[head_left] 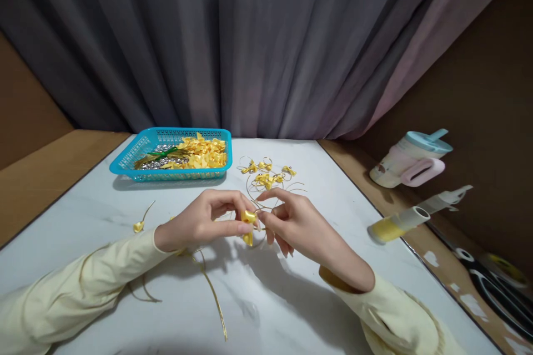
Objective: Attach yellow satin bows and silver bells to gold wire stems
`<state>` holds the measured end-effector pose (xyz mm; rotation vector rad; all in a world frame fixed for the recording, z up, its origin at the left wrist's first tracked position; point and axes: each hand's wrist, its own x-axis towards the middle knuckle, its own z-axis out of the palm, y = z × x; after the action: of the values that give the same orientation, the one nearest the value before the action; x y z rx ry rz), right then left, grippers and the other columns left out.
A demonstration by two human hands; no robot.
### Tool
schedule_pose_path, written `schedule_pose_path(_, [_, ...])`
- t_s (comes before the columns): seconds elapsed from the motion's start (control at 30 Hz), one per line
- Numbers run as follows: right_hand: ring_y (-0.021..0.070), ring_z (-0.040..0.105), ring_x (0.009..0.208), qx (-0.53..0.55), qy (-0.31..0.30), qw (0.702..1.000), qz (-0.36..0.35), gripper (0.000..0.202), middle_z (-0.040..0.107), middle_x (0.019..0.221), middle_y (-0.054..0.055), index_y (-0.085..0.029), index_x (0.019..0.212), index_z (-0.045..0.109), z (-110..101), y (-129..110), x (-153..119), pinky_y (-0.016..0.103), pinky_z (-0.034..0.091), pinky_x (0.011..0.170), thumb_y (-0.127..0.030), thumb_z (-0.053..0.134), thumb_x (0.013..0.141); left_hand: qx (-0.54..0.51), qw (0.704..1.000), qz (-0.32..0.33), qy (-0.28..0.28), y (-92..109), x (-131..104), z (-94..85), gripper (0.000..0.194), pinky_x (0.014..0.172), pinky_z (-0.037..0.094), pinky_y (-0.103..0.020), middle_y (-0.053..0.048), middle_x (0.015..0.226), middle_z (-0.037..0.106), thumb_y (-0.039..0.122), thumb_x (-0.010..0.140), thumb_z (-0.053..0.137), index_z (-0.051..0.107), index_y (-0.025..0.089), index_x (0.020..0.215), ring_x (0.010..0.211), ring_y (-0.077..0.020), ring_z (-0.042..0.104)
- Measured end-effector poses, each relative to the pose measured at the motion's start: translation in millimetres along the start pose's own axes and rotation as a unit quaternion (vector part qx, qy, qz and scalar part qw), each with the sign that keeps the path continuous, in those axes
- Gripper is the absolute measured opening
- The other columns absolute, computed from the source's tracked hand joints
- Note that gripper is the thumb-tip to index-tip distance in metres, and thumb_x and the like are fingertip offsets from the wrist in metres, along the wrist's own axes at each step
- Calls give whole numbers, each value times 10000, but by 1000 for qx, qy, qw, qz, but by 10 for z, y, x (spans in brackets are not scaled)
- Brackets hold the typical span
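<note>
Near the middle of the view, my left hand (210,221) pinches a shiny yellow ribbon bow (249,217) between thumb and fingers. My right hand (289,216) is at the bow's right side, its thumb and index finger closed on a thin gold wire (261,227) that runs by the bow. The wire curves below the fingers. Just beyond my hands lie several finished-looking yellow bows (267,179) with curled gold wires. One more small bow (139,226) with a wire lies left of my left wrist. Loose gold cord (214,291) rests on the white table (266,321) below my hands.
A blue basket (170,175) with yellow ribbon pieces, silvery beads and gold ties stands at the back left. To the right are a tumbler with a blue lid (410,158), a clear tube with yellow contents (389,228) and black scissors (495,288). Grey curtains (258,44) hang behind.
</note>
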<state>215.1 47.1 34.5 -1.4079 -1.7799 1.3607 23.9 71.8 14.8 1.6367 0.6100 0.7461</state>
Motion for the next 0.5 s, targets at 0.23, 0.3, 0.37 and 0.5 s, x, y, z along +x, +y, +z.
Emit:
schedule_pose_path(0.23, [82,567,427,-16,-19,1000,-5,220,668,693,50,-116,991,585,-88,22,24,159,421,354,-227,451,856,-134,987,-92,3,-25,37,4,218,646,404,-249,-19,786,622,229,744,674,500,180,866,733,-148,572])
schedule_pose_path(0.3, [87,561,411,-37,-17,999,-6,258,663,643,41,-113,1042,576,-146,-13,7,165,425,355,-267,470,864,-138,984,-108,7,-13,59,2,251,648,392,-249,-13,795,613,224,768,644,482,196,958,740,-150,573])
schedule_pose_path(0.37, [95,564,410,-66,-2,998,-16,292,661,625,34,-117,1069,569,-264,-77,-50,175,434,360,-307,506,856,-101,989,-110,16,-16,136,-28,266,639,385,-252,-16,815,608,250,797,608,463,206,1016,736,-153,569])
schedule_pose_path(0.5, [95,572,435,-120,177,971,-105,175,660,643,35,-120,913,622,-592,-249,-283,190,453,384,-244,522,842,198,980,-2,16,-132,531,-191,209,698,398,-278,-32,839,607,292,830,546,490,198,1008,779,-173,580])
